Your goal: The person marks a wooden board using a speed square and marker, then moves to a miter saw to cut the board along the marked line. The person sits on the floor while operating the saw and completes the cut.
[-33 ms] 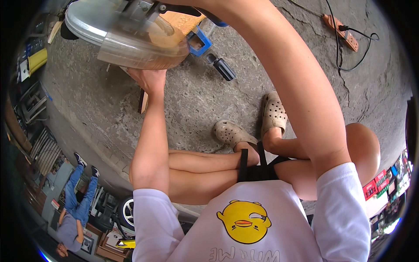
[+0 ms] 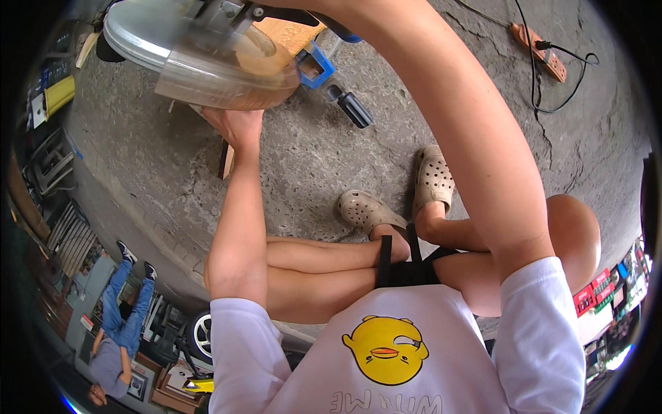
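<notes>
Saw: at the far end of the person's reach, its upper part cut off by the top of the view. Its clear guard faces the person; what lies behind is hazy, and I cannot tell whether a blade turns.

Left hand: just below the guard, fingers hidden behind it. Cannot tell whether they are clamped on anything or apart. A wood strip shows beside that wrist, below the saw.

Right hand: only a sliver at the saw's top right; finger state not readable.

Right of the saw: tan board, blue frame, then a black grip. Well right of it, a power strip with a plug seated in it.

Step in hand, by my judgement: working at the saw, left hand steadying low, right hand probably controlling from above. The next move calls for left fingers clear of the guard's line and a firm stance before any pressure from above. Risk noted: the guard masks those fingers from this angle.
</notes>
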`<control>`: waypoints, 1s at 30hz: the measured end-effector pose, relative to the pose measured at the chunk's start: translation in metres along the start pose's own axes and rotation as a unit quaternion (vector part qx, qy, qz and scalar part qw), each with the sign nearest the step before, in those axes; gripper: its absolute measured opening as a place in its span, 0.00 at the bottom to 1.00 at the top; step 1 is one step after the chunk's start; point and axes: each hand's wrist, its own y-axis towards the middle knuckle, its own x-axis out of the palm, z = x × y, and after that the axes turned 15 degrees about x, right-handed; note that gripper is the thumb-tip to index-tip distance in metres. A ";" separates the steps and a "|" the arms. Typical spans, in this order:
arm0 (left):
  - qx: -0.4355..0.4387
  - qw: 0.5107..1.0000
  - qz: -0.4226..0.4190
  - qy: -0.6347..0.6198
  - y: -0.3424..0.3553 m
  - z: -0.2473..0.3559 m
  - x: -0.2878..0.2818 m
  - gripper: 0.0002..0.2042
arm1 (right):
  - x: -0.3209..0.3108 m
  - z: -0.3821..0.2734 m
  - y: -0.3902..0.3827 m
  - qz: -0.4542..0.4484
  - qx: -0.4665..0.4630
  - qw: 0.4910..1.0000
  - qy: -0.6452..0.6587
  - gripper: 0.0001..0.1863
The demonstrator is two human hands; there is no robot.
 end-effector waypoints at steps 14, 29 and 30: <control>0.005 1.000 0.023 -0.018 0.003 -0.001 0.002 0.41 | -0.004 0.000 0.002 -0.030 -0.016 0.999 -0.026 0.16; 0.024 0.996 0.019 0.081 0.014 0.019 -0.005 0.35 | 0.015 0.012 0.008 0.081 -0.108 0.991 -0.024 0.15; 0.041 0.996 -0.007 0.080 0.018 0.023 -0.007 0.34 | 0.015 0.011 0.009 0.075 -0.099 0.992 -0.024 0.15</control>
